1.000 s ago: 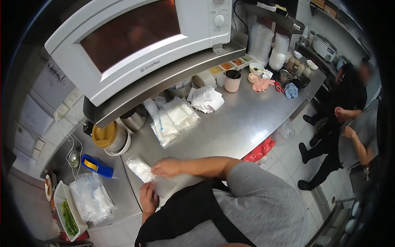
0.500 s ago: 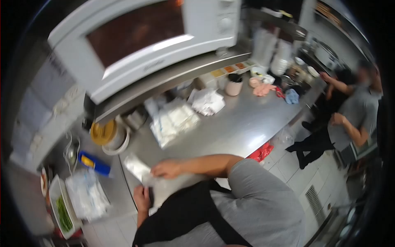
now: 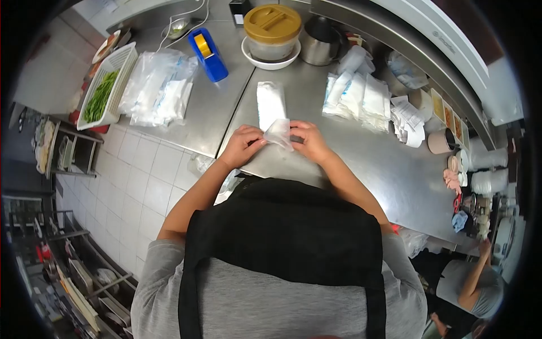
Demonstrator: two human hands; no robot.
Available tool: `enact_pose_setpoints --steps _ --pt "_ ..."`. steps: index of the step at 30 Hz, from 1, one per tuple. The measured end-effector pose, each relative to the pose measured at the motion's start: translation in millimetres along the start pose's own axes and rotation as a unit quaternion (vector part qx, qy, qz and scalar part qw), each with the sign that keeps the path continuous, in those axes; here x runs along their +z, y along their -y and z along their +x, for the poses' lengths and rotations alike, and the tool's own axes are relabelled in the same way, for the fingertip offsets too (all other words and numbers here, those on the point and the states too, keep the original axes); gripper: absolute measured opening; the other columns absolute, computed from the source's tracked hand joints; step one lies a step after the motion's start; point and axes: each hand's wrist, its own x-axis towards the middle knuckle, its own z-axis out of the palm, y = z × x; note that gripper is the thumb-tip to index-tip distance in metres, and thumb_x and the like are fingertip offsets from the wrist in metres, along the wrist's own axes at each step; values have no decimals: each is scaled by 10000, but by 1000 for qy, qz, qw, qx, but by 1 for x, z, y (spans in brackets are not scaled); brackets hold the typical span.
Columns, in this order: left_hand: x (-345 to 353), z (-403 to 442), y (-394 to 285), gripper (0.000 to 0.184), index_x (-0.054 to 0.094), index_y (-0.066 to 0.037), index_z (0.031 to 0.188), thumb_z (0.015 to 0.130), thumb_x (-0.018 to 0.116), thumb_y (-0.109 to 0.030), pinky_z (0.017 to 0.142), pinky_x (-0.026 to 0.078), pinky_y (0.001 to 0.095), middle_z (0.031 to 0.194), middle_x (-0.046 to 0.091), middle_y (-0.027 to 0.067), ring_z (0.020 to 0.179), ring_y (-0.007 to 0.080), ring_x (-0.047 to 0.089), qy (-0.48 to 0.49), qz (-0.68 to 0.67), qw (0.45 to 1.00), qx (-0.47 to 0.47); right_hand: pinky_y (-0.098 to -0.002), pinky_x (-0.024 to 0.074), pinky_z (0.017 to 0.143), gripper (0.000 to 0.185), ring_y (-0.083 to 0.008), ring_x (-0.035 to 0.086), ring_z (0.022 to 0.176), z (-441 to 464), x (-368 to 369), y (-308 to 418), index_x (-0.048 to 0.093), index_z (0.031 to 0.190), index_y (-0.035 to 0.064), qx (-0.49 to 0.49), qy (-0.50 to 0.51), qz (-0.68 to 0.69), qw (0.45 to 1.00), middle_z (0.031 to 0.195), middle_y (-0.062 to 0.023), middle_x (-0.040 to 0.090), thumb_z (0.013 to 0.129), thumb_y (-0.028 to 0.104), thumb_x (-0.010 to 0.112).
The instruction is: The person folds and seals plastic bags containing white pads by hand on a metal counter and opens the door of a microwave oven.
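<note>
A narrow plastic packet (image 3: 272, 104), white and shiny with faint blue print along one edge, lies lengthwise on the steel counter (image 3: 316, 155). Its near end is a loose, see-through flap of film, folded up between my hands. My left hand (image 3: 244, 146) pinches the left side of this flap with thumb and fingertips. On the opposite side, my right hand (image 3: 308, 141) has its fingers closed on the film's right edge. What lies inside the packet cannot be made out.
Left: a blue tape dispenser (image 3: 209, 55), plastic bags (image 3: 161, 87) and a white basket (image 3: 118, 85) of green vegetables. Behind: a tub with a yellow lid (image 3: 272, 24). Right: packets (image 3: 358, 96), paper slips (image 3: 407, 121), sauce trays (image 3: 447, 116) and a co-worker (image 3: 471, 282).
My view has swung, bringing the counter's left end and floor into sight. My hands now face each other across the packet's near end; before, my right hand reached over its middle.
</note>
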Motion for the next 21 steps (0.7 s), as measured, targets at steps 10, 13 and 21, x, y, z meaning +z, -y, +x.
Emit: enact_pose_setpoints --steps 10,13,21 --pt "13 13 2 229 640 6 943 892 625 -217 677 466 316 811 655 124 702 178 583 3 -21 957 -289 -289 474 690 167 -187 603 747 19 5 8 660 884 12 124 -32 125 984 946 -74 655 791 132 729" --pt "10 20 8 245 635 12 988 932 563 -216 672 464 323 771 653 128 687 167 577 7 -23 956 -292 -275 467 712 173 -180 605 774 24 5 4 660 885 13 189 -29 134 972 926 -70 655 791 139 732" --pt "5 17 11 253 638 -6 1060 933 552 -208 791 455 295 917 667 102 843 146 578 -1 -166 939 -302 -333 456 774 149 -230 635 886 12 5 15 655 825 65 36 -80 77 993 959 -48 686 760 162 748"
